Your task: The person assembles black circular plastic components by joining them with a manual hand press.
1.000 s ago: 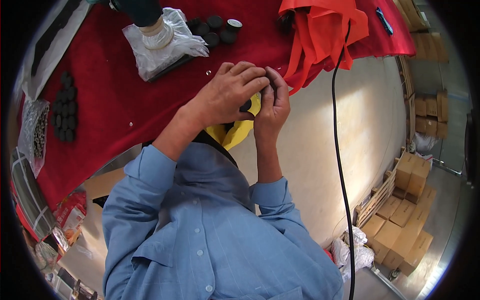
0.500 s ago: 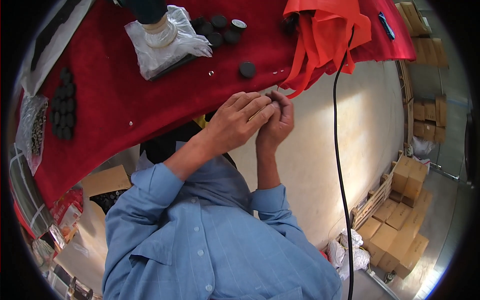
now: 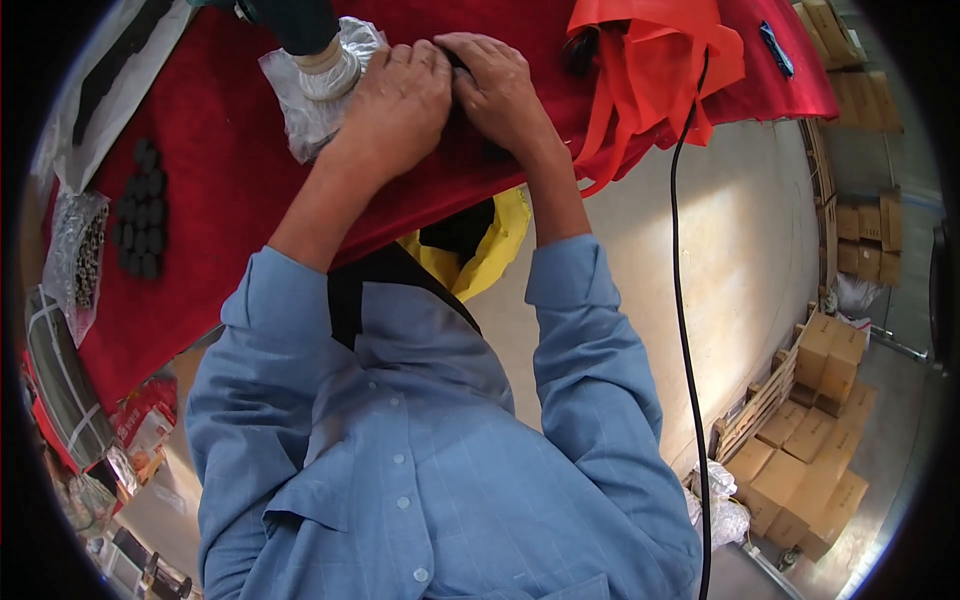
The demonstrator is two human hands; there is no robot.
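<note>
Two hands, left hand [image 3: 398,98] and right hand [image 3: 497,85], fingers curled together pinching one small dark part [image 3: 458,62] on red cloth [image 3: 230,200]

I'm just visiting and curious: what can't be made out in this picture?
- Whatever the left hand and right hand work on: head view, covered by the hands themselves.
- Dark bottle-like thing on the plastic bag: top cut by the picture's edge.
- Small black discs: too small for detail.
</note>
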